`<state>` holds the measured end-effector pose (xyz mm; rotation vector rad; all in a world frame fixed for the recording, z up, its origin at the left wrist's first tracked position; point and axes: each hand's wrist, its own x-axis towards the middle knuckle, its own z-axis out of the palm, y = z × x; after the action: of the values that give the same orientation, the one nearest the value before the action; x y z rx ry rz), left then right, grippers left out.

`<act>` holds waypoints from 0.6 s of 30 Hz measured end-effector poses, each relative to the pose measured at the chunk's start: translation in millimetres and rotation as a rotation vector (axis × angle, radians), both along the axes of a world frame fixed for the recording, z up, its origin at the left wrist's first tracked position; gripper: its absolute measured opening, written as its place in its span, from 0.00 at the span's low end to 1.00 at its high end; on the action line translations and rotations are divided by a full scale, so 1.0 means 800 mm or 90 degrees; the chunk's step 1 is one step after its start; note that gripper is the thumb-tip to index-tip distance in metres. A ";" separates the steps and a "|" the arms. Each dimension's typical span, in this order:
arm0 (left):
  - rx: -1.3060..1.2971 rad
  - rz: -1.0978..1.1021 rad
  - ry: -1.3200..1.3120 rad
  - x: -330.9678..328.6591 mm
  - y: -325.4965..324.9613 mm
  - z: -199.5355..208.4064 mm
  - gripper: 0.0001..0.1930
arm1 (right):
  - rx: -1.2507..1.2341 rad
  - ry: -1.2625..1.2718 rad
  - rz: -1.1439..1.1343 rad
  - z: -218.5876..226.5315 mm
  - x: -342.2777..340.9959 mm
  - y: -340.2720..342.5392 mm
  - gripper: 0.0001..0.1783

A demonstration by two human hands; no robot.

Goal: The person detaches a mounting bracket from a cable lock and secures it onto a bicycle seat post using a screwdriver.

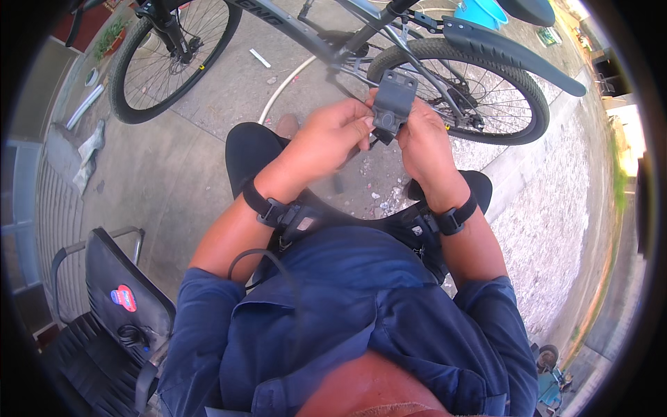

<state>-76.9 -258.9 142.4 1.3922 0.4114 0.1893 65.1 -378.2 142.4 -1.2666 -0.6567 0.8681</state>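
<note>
Both my hands are raised in front of my knees around a dark grey plastic part (394, 103). It is blocky, with small round holes at its far end and a round mark nearer to me; its exact kind cannot be made out. My right hand (423, 136) grips it along the right side, the thumb against its edge. The fingers of my left hand (343, 129) are pinched together at its lower left edge, and the fingertips are partly hidden. A thin dark piece sticks out below the part, between the hands.
A grey bicycle (326, 50) stands just beyond my hands, its rear wheel (517, 104) close behind the right one. A pale hose (283, 87) curves over the concrete. At the left is a black chair (128, 278) with a coiled cable. A blue tub (481, 12) stands far right.
</note>
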 end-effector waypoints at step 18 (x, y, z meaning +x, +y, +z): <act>0.651 0.222 -0.300 -0.003 -0.002 0.019 0.07 | -0.203 -0.024 0.064 0.031 0.019 -0.012 0.18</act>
<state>-79.1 -260.7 157.4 2.1798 0.1407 1.1092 80.5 -387.8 167.3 -1.5486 -0.6316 1.0640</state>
